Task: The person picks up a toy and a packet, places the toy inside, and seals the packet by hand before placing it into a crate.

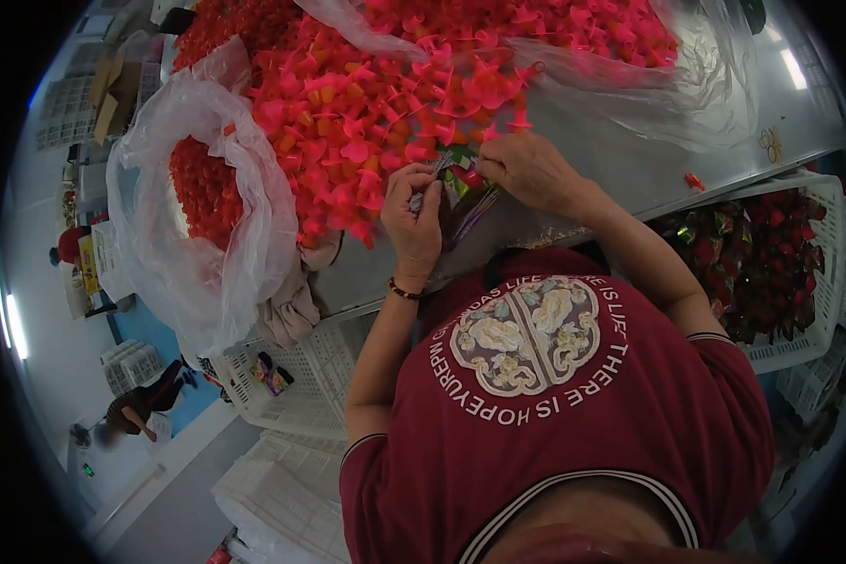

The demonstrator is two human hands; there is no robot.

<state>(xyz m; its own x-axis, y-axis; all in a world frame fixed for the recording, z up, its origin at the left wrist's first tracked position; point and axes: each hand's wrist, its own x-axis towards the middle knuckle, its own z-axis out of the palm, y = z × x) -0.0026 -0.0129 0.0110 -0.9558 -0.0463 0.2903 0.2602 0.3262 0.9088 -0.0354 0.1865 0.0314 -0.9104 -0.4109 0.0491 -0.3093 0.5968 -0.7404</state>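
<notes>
Between my hands, just above the near edge of the metal table, is a shiny green and purple printed wrapper packet. My left hand, with a beaded bracelet at the wrist, is closed on its left side, thumb against fingers. At the packet's upper right, my right hand is pinched shut at its edge; something red shows by those fingertips, too small to name. A large heap of pink and orange plastic pieces with flared ends lies directly beyond my hands.
To the left, a clear plastic bag holds small red pieces. A white crate at right holds dark red wrapped items. One red piece lies on the metal table. Another person is far left.
</notes>
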